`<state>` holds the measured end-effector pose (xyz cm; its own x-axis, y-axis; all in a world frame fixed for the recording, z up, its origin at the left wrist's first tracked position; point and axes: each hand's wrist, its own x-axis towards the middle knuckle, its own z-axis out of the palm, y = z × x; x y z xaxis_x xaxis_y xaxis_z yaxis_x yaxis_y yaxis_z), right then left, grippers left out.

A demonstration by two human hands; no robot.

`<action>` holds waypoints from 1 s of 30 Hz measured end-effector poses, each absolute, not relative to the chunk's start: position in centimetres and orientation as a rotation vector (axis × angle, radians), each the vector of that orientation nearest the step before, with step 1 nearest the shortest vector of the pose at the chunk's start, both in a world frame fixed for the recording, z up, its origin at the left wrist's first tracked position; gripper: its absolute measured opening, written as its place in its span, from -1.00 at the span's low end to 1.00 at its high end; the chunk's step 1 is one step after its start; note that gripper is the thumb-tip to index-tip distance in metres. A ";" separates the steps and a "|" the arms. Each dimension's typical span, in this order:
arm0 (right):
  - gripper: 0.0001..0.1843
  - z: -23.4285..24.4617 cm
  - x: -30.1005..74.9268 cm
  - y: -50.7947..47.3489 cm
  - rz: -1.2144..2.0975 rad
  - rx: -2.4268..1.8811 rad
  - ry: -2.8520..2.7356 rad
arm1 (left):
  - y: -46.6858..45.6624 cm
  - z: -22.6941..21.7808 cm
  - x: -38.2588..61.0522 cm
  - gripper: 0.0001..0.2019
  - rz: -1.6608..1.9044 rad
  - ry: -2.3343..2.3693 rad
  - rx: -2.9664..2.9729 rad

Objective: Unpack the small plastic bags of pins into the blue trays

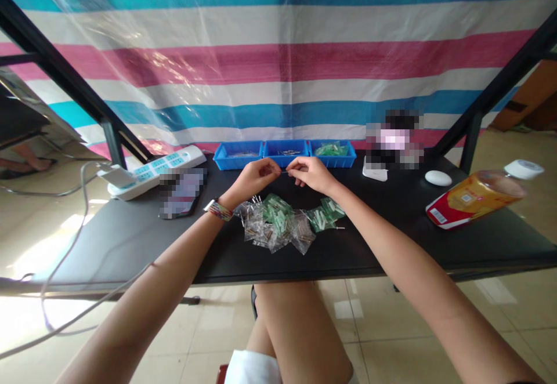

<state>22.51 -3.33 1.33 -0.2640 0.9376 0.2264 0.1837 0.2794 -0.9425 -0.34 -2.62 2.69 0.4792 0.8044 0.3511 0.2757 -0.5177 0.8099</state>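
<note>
Striped sheeting [243,24] backs a black table [252,265] above glossy tiles [383,326].

The sheet [287,65] is striped in blue, white and pink; the table [270,267] is black, and the trays [238,163] are plain blue. Some packets [277,210] are green, others colourless, while the bottle [476,196] is amber and red with a white cap [524,168]. The power strip [186,156] is white with light-blue panels [159,167].

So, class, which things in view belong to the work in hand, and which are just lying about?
Likely part of the work: thin held piece, clear bags, green bags, blue trays.
Apparently just lying about: power strip, phone, bottle, white oval thing.
</note>
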 end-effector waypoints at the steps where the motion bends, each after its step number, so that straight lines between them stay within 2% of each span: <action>1: -0.80 1.3 22.3 -3.3 1.088 -1.033 -1.621 | -2.5 2.6 -0.4 -0.71 0.992 0.900 2.021; 12: -0.63 1.3 21.6 -4.0 1.119 -0.922 -1.463 | -2.3 2.6 -0.3 -0.57 1.071 0.987 2.001; 21: -0.46 0.7 21.6 -3.7 1.120 -0.952 -1.421 | -2.7 2.9 -0.4 -0.68 1.083 0.883 1.920; 30: -0.57 1.5 21.1 -4.4 1.199 -0.903 -1.307 | -2.6 3.0 -0.7 -0.62 1.085 0.916 2.026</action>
